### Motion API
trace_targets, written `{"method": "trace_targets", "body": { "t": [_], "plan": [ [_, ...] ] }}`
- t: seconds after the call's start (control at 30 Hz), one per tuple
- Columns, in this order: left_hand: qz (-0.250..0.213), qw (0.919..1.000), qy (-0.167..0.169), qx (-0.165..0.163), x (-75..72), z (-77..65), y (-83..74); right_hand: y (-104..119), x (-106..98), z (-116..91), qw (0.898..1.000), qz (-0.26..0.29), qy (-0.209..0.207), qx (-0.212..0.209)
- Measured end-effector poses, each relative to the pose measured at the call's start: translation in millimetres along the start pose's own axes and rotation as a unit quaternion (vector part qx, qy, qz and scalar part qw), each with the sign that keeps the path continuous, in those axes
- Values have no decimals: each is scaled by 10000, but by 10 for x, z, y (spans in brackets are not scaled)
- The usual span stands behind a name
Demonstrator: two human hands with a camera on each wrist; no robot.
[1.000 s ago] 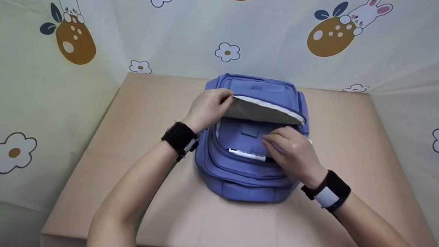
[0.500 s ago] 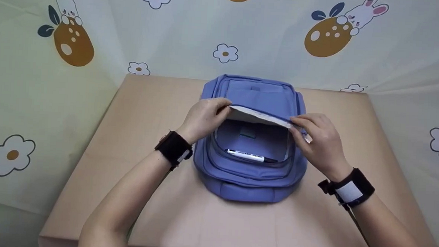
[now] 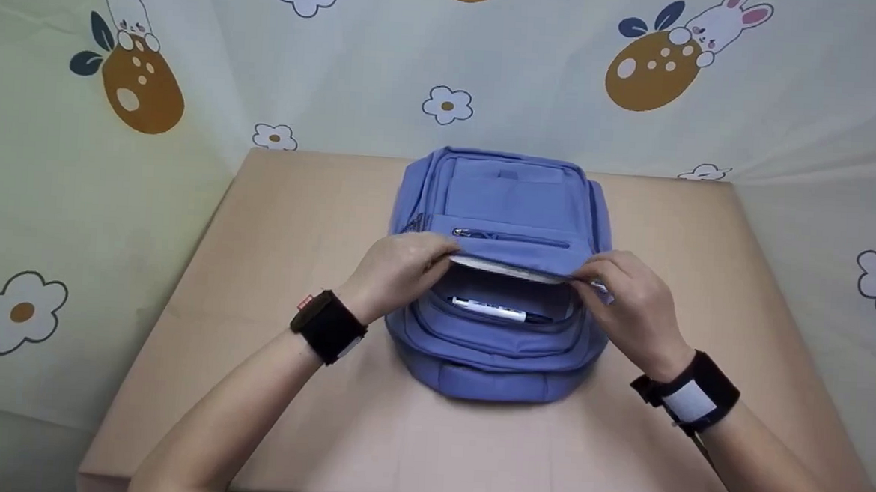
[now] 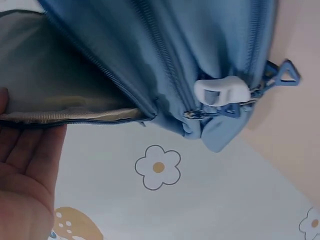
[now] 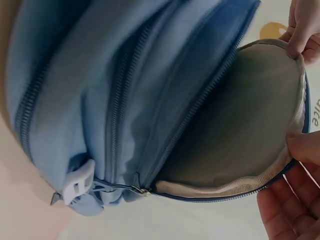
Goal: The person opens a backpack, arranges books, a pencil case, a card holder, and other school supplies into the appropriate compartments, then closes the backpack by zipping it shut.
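Observation:
A blue backpack [image 3: 516, 194] lies on the table with its front pocket gaping toward me. My left hand [image 3: 399, 270] pinches the left side of the pocket flap's edge between thumb and fingers. On the right side of the same edge, my right hand [image 3: 634, 301] pinches the flap [image 5: 240, 125], whose pale lining shows in the right wrist view. Inside the pocket mouth lies a white marker [image 3: 491, 309] with a dark cap, at the lower rim. The left wrist view shows the left hand [image 4: 27, 175] under the zipper edge [image 4: 75, 119], beside the grey lining.
A small zipped pocket [image 3: 513, 238] crosses the flap's outside. White buckles [image 4: 222, 91] and zipper pulls [image 4: 288, 72] hang at the bag's side. Brown covering lies over the table [image 3: 298, 194]; a curtain [image 3: 372, 62] with flowers and rabbits stands behind.
My right hand has gone from above the marker to the flap's right edge and gripped it. Both hands have since drawn the flap down toward me, narrowing the pocket opening.

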State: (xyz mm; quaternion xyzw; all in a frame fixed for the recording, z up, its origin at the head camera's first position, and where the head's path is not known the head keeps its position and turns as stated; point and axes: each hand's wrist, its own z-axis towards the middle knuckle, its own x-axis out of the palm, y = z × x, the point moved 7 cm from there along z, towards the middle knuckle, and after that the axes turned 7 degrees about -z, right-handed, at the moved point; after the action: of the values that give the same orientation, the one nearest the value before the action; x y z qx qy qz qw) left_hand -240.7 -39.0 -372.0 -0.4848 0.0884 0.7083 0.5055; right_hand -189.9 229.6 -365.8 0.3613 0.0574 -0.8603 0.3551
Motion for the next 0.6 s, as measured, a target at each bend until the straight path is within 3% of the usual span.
{"method": "trace_targets", "body": {
  "t": [0.23,0.6],
  "plan": [
    [60,9982,11,603,108,-177,-104,80,52,-169,9983,-381,56,-426],
    [952,9868,155,1302,272,-330,-263,139,204,-425,9962,-370,117,-782]
  ]
}}
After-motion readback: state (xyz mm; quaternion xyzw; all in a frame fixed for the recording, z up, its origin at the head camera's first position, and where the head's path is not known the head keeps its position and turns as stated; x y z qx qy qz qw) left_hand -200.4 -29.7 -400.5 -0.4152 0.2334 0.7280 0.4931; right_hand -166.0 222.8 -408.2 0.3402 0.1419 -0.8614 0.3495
